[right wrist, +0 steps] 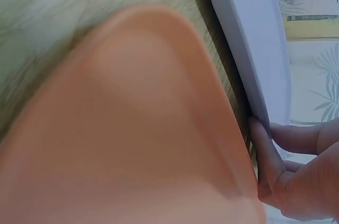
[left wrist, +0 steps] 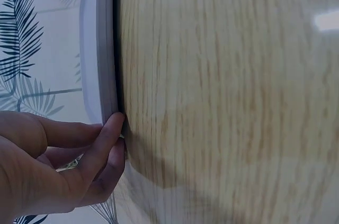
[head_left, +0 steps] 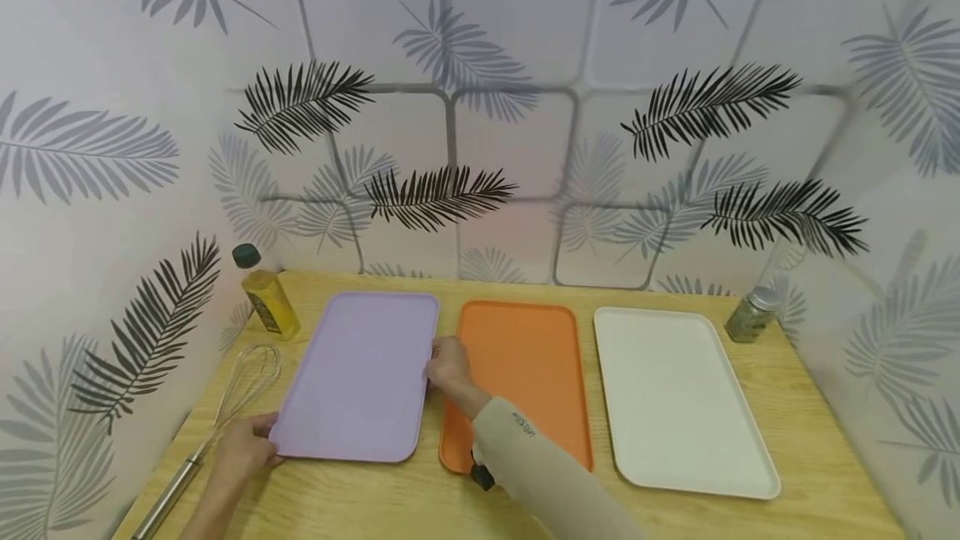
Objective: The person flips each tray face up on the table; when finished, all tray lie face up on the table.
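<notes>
A purple tray lies at the left of the wooden table, between my two hands. My left hand pinches its near left corner; in the left wrist view the thumb and fingers grip the tray's rim. My right hand pinches the right edge, reaching across the orange tray. The right wrist view shows fingers at the purple tray's rim, close beside the orange tray's edge. My right forearm hides part of the orange tray.
A white tray lies to the right, with a glass jar behind it. An oil bottle stands at the back left. A whisk lies along the left edge, next to my left hand. Patterned walls border the wooden table.
</notes>
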{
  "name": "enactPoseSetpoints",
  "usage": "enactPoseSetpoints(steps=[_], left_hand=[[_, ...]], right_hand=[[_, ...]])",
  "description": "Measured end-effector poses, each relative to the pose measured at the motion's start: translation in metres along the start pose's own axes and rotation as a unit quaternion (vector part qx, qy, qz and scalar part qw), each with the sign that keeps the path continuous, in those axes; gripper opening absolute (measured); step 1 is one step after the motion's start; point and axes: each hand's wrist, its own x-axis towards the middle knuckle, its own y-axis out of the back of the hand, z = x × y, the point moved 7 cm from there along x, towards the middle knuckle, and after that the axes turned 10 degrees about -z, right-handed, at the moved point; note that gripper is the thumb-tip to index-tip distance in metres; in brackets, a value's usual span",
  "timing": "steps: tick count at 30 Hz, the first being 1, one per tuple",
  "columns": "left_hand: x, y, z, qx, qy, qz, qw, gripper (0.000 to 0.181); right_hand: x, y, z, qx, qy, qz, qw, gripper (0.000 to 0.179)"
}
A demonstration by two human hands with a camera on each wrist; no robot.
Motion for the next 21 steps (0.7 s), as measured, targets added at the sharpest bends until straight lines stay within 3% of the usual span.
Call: enactPoseSetpoints(steps=[4,9,15,19,21], left_hand=[[-0.004,0.0,0.002,0.021,-0.007,0.008,0.9997,0.059],[-0.004,0.0,0.0,0.026,-0.012,0.014,0.9995,0.057],[-0.004,0.001,0.003,0.056,-0.016,0.02,0.9981,0.054],[-0.009,0.0,0.015,0.126,-0.041,0.043,0.9903,0.042],[-0.014,-0.003,0.022,0.182,-0.059,0.072,0.9788,0.033]], right_hand=[[-0.003,-0.002,-0.004,-0.049,0.019,0.008,0.9986,0.019],[-0.007,-0.005,-0.008,-0.081,0.057,0.017,0.9949,0.032],[-0.005,-0.008,-0.012,-0.096,0.074,0.015,0.9925,0.033],[-0.005,-0.007,-0.011,-0.108,0.074,0.019,0.9912,0.032],[-0.005,-0.006,-0.007,-0.103,0.067,0.015,0.9923,0.027]])
